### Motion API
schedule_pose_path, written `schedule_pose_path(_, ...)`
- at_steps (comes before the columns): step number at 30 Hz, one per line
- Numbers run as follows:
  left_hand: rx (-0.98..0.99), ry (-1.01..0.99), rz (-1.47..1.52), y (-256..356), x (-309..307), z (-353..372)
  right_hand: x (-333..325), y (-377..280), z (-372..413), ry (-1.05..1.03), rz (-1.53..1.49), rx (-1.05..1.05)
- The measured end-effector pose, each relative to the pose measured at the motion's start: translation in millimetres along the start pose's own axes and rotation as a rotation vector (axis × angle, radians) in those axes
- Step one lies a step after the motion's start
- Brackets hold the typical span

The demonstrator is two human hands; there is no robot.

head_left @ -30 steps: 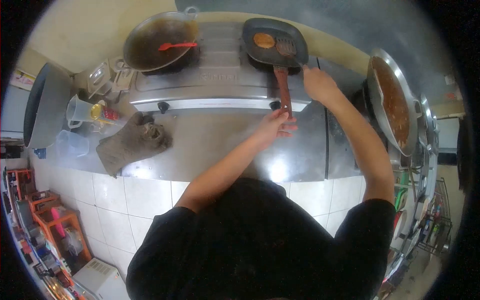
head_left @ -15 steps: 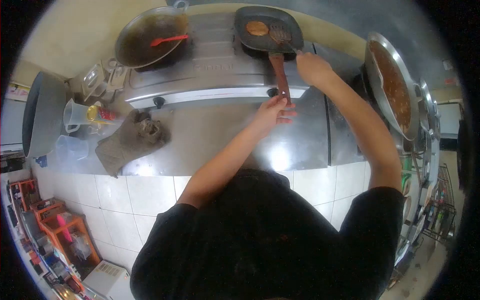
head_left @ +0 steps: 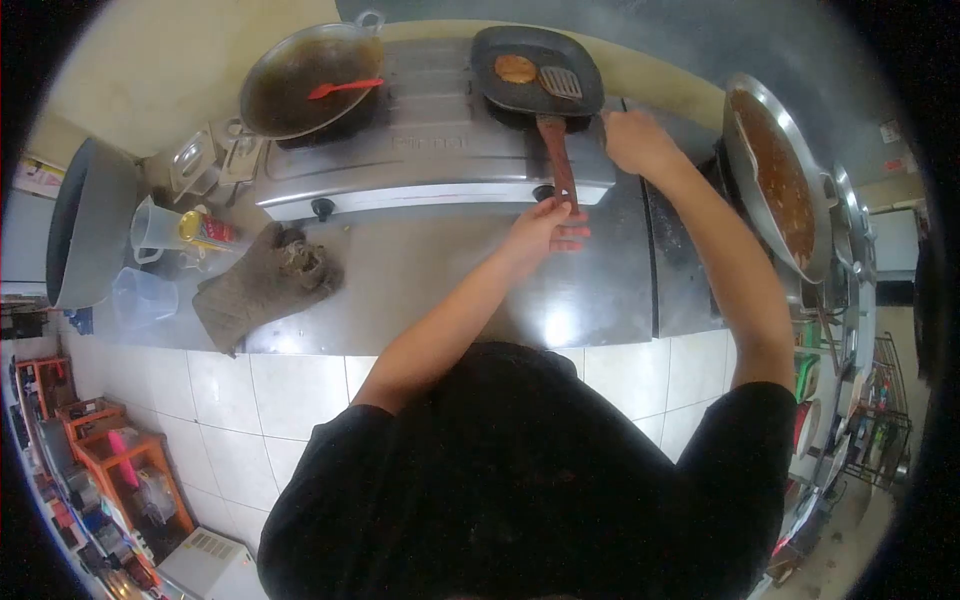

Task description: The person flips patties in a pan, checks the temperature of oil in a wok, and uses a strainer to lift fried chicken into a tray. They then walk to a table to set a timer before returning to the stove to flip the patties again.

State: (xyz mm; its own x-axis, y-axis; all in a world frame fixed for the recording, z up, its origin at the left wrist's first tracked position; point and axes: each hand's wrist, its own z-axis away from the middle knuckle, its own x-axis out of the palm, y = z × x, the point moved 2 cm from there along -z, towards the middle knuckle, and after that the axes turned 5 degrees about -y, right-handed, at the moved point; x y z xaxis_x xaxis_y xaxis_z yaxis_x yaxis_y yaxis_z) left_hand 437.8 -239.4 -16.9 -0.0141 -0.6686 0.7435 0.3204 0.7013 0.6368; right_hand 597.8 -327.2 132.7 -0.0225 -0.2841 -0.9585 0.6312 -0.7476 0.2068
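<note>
A square grey frying pan [head_left: 520, 98] sits on the right side of the stove, its brown wooden handle [head_left: 558, 160] pointing toward me. My left hand [head_left: 548, 228] is closed on the handle's end, thumb on top. Up beside the pan's right edge, my right hand [head_left: 640, 143] is closed round a slotted metal spatula [head_left: 561, 83], whose grip is hidden in my fist. The spatula's head lies low over the pan, with some brown showing at its edge. Just left of it in the pan is a round browned patty [head_left: 515, 68].
A wok [head_left: 262, 112] with a red spoon [head_left: 345, 88] rests on the left of the stove [head_left: 430, 165]. Below left lie a brown oven mitt [head_left: 255, 280], a yellow can [head_left: 205, 230] and clear plastic jugs [head_left: 145, 296]. A large pan of brown sauce [head_left: 780, 165] stands at right.
The spatula's head has tilted and shifted slightly down in the pan, its slots now plainer. My right hand has moved a little to the right. My left hand still grips the handle.
</note>
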Motion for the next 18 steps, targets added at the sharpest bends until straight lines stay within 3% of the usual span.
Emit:
schedule_pose_path(11,0.023,-0.031,-0.016,-2.7,-1.4,-3.6,-1.2,-28.5,11.6,-0.073,0.027,-0.021)
schedule_pose_path(18,0.020,-0.016,-0.030,-3.6,-0.1,-3.4,-20.2,-23.3,-5.3,-0.245,0.036,-0.006)
